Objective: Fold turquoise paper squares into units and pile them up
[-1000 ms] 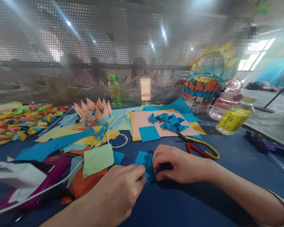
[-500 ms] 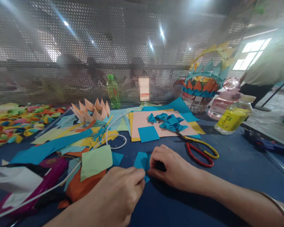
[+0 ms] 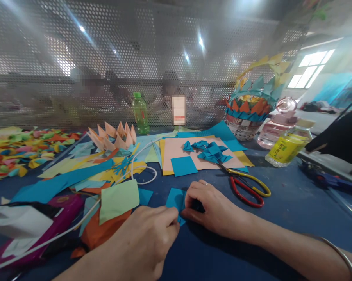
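Between my hands a small blue sheet of paper (image 3: 174, 198) lies on the dark blue tabletop, with a crease showing near its right part. My left hand (image 3: 152, 232) is closed, its thumb and forefinger pinching the paper's lower edge. Curled over the right side is my right hand (image 3: 206, 208), with fingertips and thumb on the same paper. Part of the sheet is hidden by the fingers. Beyond my hands, a flat blue square (image 3: 184, 166) rests on a pink sheet (image 3: 176, 146), near several folded blue pieces (image 3: 213, 151).
Scissors (image 3: 247, 185) with red and yellow handles lie right of my right hand. Bottles (image 3: 290, 146) and a paper basket (image 3: 246, 125) stand behind. At left are a purple bag (image 3: 61, 208), a white cable (image 3: 146, 182), paper scraps and a peach paper ring (image 3: 113, 138).
My hands and the blue paper stay almost in place. At the far right, a person in the background has shifted, uncovering more of the room.
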The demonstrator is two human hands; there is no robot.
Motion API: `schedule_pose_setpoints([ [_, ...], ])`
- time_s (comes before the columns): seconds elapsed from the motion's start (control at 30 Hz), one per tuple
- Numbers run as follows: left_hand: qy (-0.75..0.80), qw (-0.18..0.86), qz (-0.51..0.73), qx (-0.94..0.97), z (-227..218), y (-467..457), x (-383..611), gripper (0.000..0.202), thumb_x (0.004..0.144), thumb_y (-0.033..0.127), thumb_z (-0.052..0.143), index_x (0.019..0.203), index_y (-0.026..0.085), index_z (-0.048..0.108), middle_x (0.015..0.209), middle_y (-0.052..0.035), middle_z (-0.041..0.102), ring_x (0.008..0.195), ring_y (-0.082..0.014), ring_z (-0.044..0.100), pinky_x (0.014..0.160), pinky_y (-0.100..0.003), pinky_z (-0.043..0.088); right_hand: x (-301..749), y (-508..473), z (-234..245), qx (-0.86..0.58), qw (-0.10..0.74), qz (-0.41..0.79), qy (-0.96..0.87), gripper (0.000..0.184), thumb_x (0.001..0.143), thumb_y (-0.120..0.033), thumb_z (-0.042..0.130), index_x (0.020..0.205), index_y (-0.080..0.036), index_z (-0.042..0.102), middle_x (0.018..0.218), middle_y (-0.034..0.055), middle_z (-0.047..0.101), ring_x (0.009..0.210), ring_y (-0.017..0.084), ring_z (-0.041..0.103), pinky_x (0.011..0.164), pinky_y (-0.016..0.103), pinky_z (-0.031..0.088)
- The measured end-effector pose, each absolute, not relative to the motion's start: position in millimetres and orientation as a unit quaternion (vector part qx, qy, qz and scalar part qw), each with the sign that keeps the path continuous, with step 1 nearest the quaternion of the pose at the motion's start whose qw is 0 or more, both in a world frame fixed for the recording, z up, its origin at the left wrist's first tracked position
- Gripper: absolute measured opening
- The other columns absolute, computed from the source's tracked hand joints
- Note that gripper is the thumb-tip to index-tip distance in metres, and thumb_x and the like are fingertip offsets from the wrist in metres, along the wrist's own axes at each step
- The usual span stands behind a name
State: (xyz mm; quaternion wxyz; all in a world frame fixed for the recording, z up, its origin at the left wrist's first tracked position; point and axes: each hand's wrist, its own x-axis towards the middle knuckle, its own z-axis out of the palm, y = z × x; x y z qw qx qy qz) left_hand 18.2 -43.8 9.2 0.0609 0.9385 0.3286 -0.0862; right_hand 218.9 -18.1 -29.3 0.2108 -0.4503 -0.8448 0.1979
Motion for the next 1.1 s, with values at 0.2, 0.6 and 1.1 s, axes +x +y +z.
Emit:
schedule_pose_setpoints([
  [0.2,0.320,0.079,-0.037,0.943,5,-42,18,0.043,0.075,-0.003,0.040,0.108,0.018,0.058,0.095,-0.0054,0.062,0.077,-0.0230,0.061,0.065,-0.036,0.050,220,-19,-31,-0.442,0.211,0.195,-0.850,0.012,0.082,-0.017,0.066,0.074,-0.017,0.058,0.081,0.0012,0.060,0.077,0.016,0.051,0.076,0.031,0.037],
  [0.6,0.305,0.065,-0.040,0.949,4,-39,20,0.031,0.075,0.001,0.046,0.094,0.018,0.063,0.095,-0.0062,0.062,0.082,-0.0241,0.058,0.060,-0.033,0.047,222,-19,-28,-0.463,0.209,0.205,-0.837,0.015,0.083,-0.024,0.068,0.086,-0.018,0.055,0.090,0.0032,0.059,0.085,0.019,0.052,0.084,0.036,0.038],
  [1.1,0.267,0.186,0.084,0.942,8,-10,-5,0.060,0.072,-0.007,0.044,0.122,0.024,0.056,0.133,-0.0042,0.049,0.120,-0.0189,0.050,0.101,-0.029,0.040,229,-15,-25,-0.450,0.199,0.225,-0.841,0.015,0.080,-0.008,0.065,0.086,-0.018,0.057,0.093,0.0028,0.059,0.088,0.019,0.052,0.084,0.035,0.039],
])
